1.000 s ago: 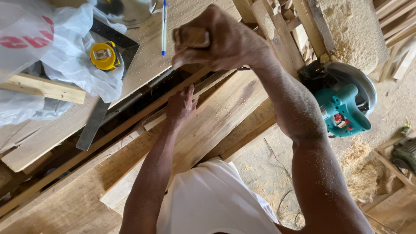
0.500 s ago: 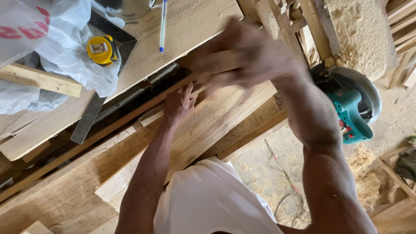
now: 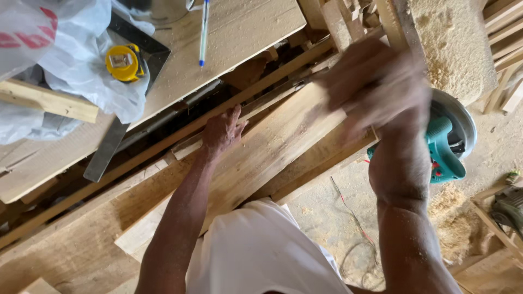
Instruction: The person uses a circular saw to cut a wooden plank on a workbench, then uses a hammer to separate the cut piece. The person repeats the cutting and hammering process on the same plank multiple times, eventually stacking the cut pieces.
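My left hand (image 3: 222, 132) lies flat, fingers spread, on the far edge of a long pale wooden plank (image 3: 272, 155) that runs diagonally across the bench. My right hand (image 3: 376, 87) is over the plank's upper right end, curled and smeared by motion blur. A second ago it gripped a small brown block; the blur hides whether the block is still in it. Just behind my right forearm sits a teal circular saw (image 3: 447, 155) with a round metal guard.
A yellow tape measure (image 3: 124, 62) rests on a white plastic bag (image 3: 60, 71) at top left, over a dark steel square (image 3: 106, 155). A blue pen (image 3: 203, 32) lies on a board. Sawdust (image 3: 441, 49) is heaped at top right, and a thin cable (image 3: 351, 218) trails on the floor.
My right hand has swept from the top middle down to the right along the plank, blurring as it goes. My left hand stays pressed on the plank.
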